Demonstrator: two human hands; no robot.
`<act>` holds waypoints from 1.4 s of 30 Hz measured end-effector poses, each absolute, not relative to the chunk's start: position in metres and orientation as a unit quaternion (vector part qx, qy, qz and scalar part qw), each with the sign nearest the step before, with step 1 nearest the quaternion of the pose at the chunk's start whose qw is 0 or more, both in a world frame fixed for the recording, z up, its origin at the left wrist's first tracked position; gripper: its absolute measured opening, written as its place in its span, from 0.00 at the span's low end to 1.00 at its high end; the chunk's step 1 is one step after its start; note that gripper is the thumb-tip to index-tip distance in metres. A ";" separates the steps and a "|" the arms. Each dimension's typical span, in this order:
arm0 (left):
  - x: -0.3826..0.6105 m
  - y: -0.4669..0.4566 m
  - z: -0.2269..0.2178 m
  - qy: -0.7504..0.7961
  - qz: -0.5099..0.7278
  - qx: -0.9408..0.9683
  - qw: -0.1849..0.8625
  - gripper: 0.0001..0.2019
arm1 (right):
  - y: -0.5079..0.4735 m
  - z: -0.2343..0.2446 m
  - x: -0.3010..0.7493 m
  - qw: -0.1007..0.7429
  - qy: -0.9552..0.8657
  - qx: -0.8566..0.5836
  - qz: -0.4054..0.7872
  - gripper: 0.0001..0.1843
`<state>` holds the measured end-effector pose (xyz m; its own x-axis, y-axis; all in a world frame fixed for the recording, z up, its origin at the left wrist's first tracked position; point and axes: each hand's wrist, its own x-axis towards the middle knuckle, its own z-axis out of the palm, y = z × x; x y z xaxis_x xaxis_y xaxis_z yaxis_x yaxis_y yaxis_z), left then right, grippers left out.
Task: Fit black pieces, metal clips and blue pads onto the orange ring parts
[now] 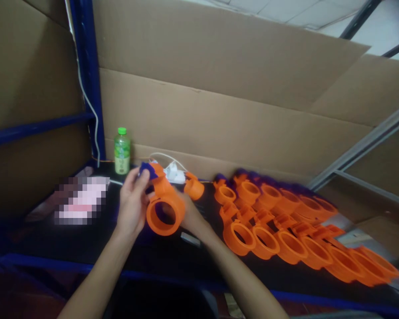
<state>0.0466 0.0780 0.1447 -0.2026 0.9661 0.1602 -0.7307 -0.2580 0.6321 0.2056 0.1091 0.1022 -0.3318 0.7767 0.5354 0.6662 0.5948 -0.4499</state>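
Observation:
I hold an orange plastic ring part (pixel 165 208) above the dark table, its round opening facing me. My right hand (pixel 190 213) is wrapped round its far side from behind. My left hand (pixel 132 201) pinches a small blue piece (pixel 148 169) at the top of that orange part. Two rows of several like orange ring parts (pixel 287 223) lie on the table to the right, some with blue pieces at the back.
A green-capped drink bottle (pixel 122 151) stands at the back left beside a blue rack post (pixel 86 79). A white plug and cable (pixel 174 173) lie behind my hands. Cardboard sheets (pixel 219 102) wall the back. A blurred pink patch (pixel 81 199) lies at left.

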 end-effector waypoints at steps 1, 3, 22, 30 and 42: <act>0.047 0.079 0.144 0.224 0.746 0.275 0.563 0.16 | 0.109 0.113 0.209 0.368 -0.806 -0.455 0.090 0.05; 0.049 0.080 0.142 0.240 0.749 0.275 0.552 0.18 | 0.108 0.135 0.217 0.377 -0.783 -0.484 0.102 0.10; 0.057 0.074 0.142 0.282 0.746 0.318 0.513 0.24 | 0.060 0.178 0.227 0.333 -0.822 -0.390 -0.249 0.17; 0.060 0.076 0.134 0.270 0.740 0.377 0.488 0.27 | 0.044 0.192 0.226 0.241 -0.825 -0.429 -0.277 0.14; 0.058 0.079 0.129 0.278 0.742 0.395 0.465 0.28 | 0.036 0.202 0.233 0.255 -0.866 -0.418 -0.102 0.19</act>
<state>0.0584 0.0788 0.1292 -0.2560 0.9096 0.3273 -0.4704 -0.4130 0.7798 0.2334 0.0361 0.2015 -0.5213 0.6717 0.5263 0.7755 0.6303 -0.0363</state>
